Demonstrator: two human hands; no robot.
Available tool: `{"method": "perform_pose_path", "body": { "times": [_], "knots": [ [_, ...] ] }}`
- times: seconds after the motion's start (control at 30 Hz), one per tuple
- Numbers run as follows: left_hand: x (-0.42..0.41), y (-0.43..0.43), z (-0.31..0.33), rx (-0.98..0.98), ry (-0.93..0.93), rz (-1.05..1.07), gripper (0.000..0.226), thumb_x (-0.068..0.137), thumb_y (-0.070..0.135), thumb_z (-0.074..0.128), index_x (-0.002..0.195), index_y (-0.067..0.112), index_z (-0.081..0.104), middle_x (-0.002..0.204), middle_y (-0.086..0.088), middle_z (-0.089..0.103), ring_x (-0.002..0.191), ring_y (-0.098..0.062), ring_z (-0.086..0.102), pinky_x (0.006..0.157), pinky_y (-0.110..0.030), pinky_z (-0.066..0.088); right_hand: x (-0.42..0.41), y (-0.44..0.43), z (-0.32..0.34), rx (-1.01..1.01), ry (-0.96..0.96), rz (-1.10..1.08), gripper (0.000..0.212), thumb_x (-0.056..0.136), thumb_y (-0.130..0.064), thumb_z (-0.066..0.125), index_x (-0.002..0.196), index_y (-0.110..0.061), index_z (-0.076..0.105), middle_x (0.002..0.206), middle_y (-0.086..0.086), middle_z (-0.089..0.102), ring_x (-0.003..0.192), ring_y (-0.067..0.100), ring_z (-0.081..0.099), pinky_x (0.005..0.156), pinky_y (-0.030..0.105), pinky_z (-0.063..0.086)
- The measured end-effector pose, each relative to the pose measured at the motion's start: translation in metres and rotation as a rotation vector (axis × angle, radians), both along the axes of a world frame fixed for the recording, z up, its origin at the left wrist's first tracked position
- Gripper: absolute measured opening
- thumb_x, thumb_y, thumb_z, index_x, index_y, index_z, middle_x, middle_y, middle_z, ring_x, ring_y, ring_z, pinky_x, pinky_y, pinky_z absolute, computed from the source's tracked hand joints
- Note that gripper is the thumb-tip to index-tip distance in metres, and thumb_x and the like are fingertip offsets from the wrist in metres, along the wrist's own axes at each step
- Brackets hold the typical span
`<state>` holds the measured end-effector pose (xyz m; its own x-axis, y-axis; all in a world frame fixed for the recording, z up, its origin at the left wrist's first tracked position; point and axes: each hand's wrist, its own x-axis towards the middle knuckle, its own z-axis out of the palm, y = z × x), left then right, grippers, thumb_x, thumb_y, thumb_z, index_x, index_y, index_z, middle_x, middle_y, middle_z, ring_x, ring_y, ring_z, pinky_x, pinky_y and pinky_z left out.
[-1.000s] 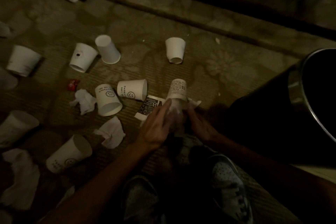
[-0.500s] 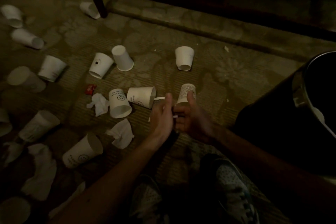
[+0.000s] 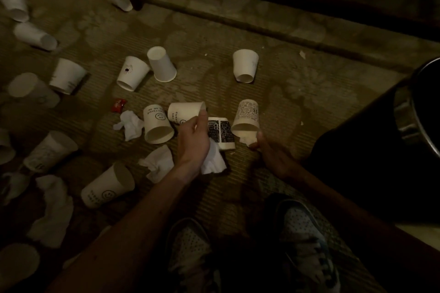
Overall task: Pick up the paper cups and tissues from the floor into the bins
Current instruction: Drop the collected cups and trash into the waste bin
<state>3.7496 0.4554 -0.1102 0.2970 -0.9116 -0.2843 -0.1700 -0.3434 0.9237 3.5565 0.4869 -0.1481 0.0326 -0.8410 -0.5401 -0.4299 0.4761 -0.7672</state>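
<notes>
Left hand [image 3: 192, 143] grips tissue [image 3: 213, 162] — smiley cup [image 3: 158, 126] reads "everything".

The bin [image 3: 404, 121] runs off the right edge; the left hand [image 3: 192, 140] seemingly covers part of 1 tissue [image 3: 214, 162].

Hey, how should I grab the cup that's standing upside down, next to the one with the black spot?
Take the upside-down cup by its side wall, just below the closed base, coming from straight above. It stands on its rim with the narrow end up, so fingers should wrap it easily; the spotted cup crowds its left side.
</notes>
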Motion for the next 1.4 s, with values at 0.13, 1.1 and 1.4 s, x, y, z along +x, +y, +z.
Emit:
{"method": "perform_pose_path", "body": {
  "times": [0.13, 1.1, 1.4],
  "knots": [
    [0.006, 0.002, 0.001, 0.024, 0.138, -0.003, 0.034, 0.101, 0.037, 0.052, 0.081, 0.012, 0.064, 0.08, -0.006, 0.072, 0.076, -0.025, 0.071, 0.068, -0.04, 0.059, 0.006, 0.0, -0.001, -0.087, 0.094, 0.057, 0.071, 0.094, -0.067, 0.021, 0.112, -0.016, 0.066, 0.118, 0.007, 0.064, 0.113, 0.024, 0.058, 0.095, 0.034, 0.045],
    [0.064, 0.067, -0.001, -0.171, -0.133, -0.003, 0.015, 0.097, 0.015, 0.058, 0.093, 0.016, 0.072, 0.078, 0.01, 0.069, 0.074, -0.001, 0.064, 0.069, -0.021, 0.049, 0.104, 0.006, 0.059, 0.613, -0.813, 0.024, 0.104, 0.078, -0.086, 0.009, 0.118, -0.007, 0.063, 0.119, 0.011, 0.068, 0.106, 0.026, 0.062, 0.092, 0.044, 0.043],
    [0.095, 0.059, -0.066, 0.179, -0.982, -0.42, 0.051, 0.1, 0.051, 0.037, 0.146, 0.029, 0.04, 0.151, -0.011, 0.031, 0.136, -0.034, 0.027, 0.106, -0.049, 0.025, 0.11, -0.007, 0.038, 0.531, -0.722, -0.053, 0.085, 0.091, -0.074, 0.014, 0.112, -0.008, 0.064, 0.114, 0.015, 0.071, 0.104, 0.03, 0.066, 0.094, 0.047, 0.047]
  ]
}}
